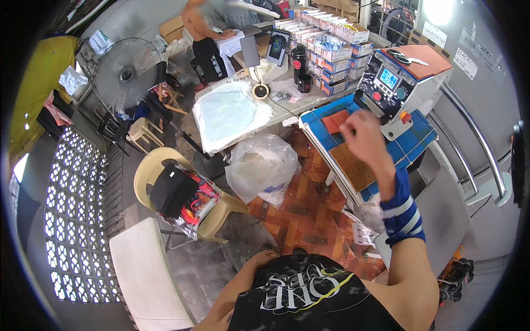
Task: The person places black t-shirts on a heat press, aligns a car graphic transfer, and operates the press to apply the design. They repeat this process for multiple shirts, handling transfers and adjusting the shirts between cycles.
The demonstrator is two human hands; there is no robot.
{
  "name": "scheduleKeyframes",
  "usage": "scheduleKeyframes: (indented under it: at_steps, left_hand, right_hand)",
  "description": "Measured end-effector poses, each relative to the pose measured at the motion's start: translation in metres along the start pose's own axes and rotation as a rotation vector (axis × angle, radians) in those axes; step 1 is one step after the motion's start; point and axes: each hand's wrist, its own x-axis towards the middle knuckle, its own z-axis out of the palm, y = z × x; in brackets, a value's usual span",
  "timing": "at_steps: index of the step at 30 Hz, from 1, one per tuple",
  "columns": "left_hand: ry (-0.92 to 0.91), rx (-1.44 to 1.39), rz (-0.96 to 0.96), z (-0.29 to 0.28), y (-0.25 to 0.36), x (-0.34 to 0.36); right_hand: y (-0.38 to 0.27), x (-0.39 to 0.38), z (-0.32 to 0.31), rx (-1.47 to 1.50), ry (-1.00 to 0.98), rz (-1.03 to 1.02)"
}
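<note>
Right hand (362, 136): raised right of centre, above the blue tabletop (406, 148), fingers loosely bent toward the left of the frame. Nothing visible in it; palm side hidden, so cannot tell whether it grips anything. Left hand (266, 257): low centre beside the dark shirt (303, 295), partly hidden; grip cannot be told. Hands well apart.

Nearest the right hand: an orange-red pad (334, 121), just beyond the fingers in the view, and a brown board (352, 168) below it in the frame, both on the blue top. Contact with either not confirmed. Boxy machine (411, 74) at upper right, just past the hand; display (388, 79) lit, scissors (407, 58) lying on top. Left hand well apart from all of these.

Progress: machine appears powered; no finished piece identified near the hands. Share done or left cannot be judged from this single view.

Farther out: pale sheet (229, 117) on the table at upper centre, stacked cartons (331, 52) behind, large fan (126, 74) at upper left.
</note>
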Motion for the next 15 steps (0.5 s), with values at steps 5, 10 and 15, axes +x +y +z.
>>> scheduleKeyframes:
  at_steps: [5, 10, 15]
  left_hand:
    - [0.050, 0.050, 0.085, -0.033, -0.035, 0.065]
    - [-0.103, 0.113, 0.478, -0.102, -0.047, 0.140]
    - [-0.170, 0.141, 0.474, -0.177, -0.038, 0.191]
  right_hand:
    - [0.030, 0.041, 0.019, -0.340, -0.172, 0.398]
    - [0.021, 0.077, 0.033, -0.495, -0.435, 0.713]
    - [0.018, 0.082, 0.043, -0.588, -0.321, 0.783]
